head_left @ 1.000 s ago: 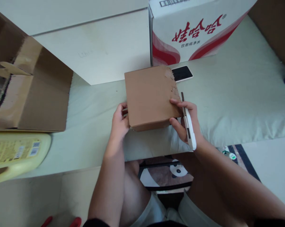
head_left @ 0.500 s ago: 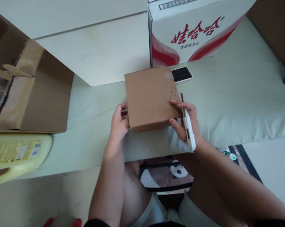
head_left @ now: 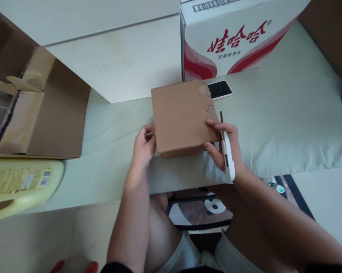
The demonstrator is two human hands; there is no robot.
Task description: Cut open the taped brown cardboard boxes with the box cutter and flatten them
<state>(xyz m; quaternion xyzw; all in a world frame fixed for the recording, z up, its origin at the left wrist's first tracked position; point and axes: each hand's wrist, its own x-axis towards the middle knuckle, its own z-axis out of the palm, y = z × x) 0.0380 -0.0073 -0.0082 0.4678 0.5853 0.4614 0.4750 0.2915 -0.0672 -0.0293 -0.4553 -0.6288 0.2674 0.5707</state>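
Cardboard box (head_left: 182, 117), flat and brown, sits between both hands on a pale green cloth (head_left: 287, 121). Left hand (head_left: 142, 146) grips the box's near left corner, fingers curled against its side edge. Right hand (head_left: 224, 146) has thumb and forefinger spread along the box's right edge, while the other fingers close around a white box cutter (head_left: 229, 157), blade end up beside the box. Just beyond the right fingertips, a phone (head_left: 219, 90) lies against a red-and-white carton (head_left: 233, 34).
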